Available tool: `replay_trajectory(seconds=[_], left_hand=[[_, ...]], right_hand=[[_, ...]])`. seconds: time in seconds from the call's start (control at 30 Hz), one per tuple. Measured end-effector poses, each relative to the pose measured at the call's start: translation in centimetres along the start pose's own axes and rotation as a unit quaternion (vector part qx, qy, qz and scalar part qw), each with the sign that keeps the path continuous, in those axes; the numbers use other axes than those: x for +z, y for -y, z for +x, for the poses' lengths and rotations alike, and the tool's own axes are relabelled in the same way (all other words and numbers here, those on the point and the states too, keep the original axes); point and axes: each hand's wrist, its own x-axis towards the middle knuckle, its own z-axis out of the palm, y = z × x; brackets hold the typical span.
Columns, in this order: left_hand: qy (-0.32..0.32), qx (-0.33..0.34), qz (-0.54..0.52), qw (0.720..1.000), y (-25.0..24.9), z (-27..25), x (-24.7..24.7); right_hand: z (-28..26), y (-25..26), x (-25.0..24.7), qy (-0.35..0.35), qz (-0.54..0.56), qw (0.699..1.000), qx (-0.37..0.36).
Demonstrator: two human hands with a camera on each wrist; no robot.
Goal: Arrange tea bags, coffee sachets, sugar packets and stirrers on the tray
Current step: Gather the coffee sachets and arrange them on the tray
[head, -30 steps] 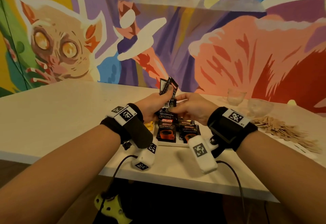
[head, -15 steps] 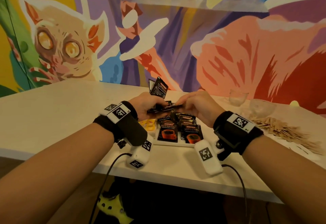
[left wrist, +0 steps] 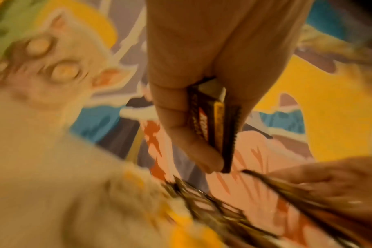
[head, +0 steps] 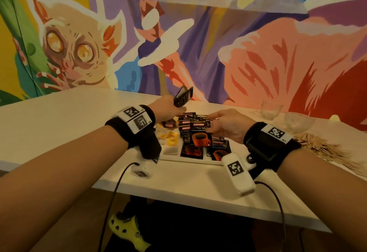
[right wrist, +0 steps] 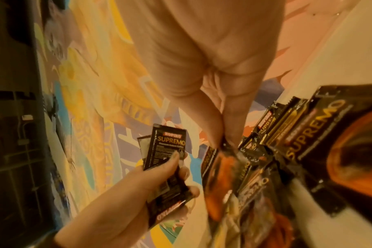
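My left hand (head: pixel 172 108) grips a small upright stack of black coffee sachets (head: pixel 183 97) above the back left of the white tray (head: pixel 191 161). The left wrist view shows that stack (left wrist: pixel 218 120) clamped between thumb and fingers. My right hand (head: pixel 213 125) pinches a single coffee sachet (head: pixel 200 133) by its edge, just above several coffee sachets (head: pixel 218 148) lying in rows on the tray. In the right wrist view the pinched sachet (right wrist: pixel 221 161) hangs blurred beside the left hand's stack (right wrist: pixel 167 147). Yellow tea bags (head: pixel 171 137) lie at the tray's left.
A pile of wooden stirrers (head: pixel 325 150) lies on the white table (head: pixel 59 116) to the right. Two glass bowls (head: pixel 297 122) stand behind it near the painted wall. A white packet (head: pixel 170 150) sits at the tray's front left. The table edge is close in front.
The hands have parted. My right hand drew one sachet off the stack and lowered it over the tray; my left hand moved up and left with the other sachets.
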Motion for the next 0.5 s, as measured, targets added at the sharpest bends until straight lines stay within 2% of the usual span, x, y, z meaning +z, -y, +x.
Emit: replay_trajectory(seconds=[0.07, 0.17, 0.37, 0.5], left_hand=[[0.035, 0.023, 0.156, 0.987, -0.2, 0.5, -0.5], [0.099, 0.049, 0.280, 0.954, -0.7, 0.9, 0.2], [0.134, 0.045, 0.359, 0.923, -1.6, 1.7, 2.1], [0.121, 0.033, 0.406, 0.905, -1.4, 1.9, 2.0]], right_hand=[[0.0, 0.0, -0.3, 0.012, -0.029, 0.999, 0.012], [-0.3, 0.1, -0.4, 0.042, -0.056, 0.997, 0.038], [0.0, -0.2, -0.3, 0.029, -0.142, 0.988, 0.056], [-0.1, -0.2, 0.0, 0.038, -0.169, 0.983, 0.069]])
